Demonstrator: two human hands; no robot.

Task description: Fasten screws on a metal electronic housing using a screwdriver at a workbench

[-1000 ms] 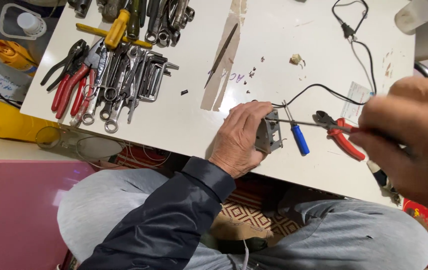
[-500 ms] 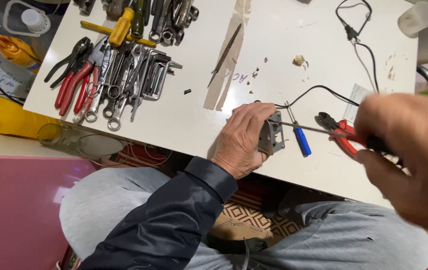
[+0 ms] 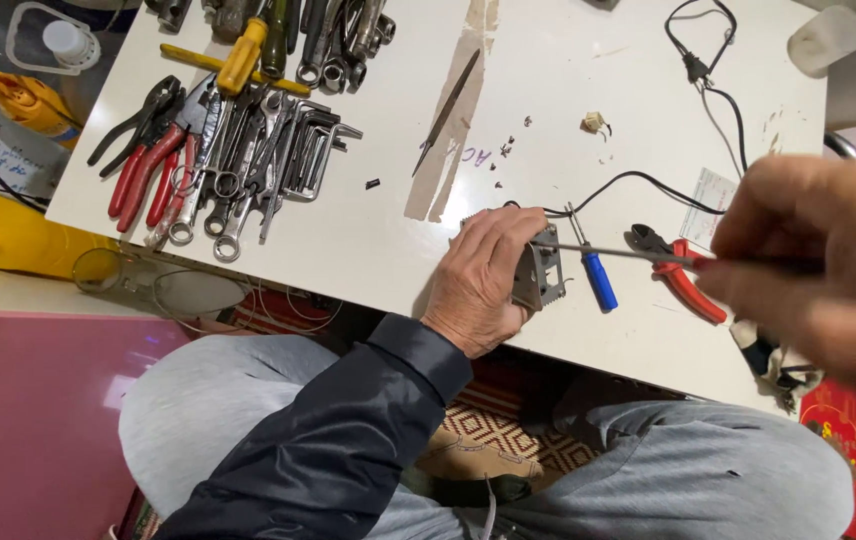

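Note:
My left hand (image 3: 485, 278) grips a small grey metal box-shaped part (image 3: 540, 272) at the front edge of the white table (image 3: 368, 230). My right hand (image 3: 823, 265), close to the camera and blurred, holds a long thin screwdriver (image 3: 628, 252) whose tip reaches the grey part. A black cable (image 3: 638, 180) runs from the part toward the back of the table. A small blue-handled screwdriver (image 3: 596, 275) and red-handled cutters (image 3: 676, 270) lie just right of the part.
A pile of wrenches, hex keys and red pliers (image 3: 228, 150) covers the table's left side, with a yellow-handled screwdriver (image 3: 243, 58). A thin file (image 3: 448, 108) lies on a tape strip mid-table. A translucent cup (image 3: 826, 38) stands far right. My knees sit under the table edge.
My right hand has moved left and lower, bringing the long screwdriver's tip to the grey part. My left hand stays on the part.

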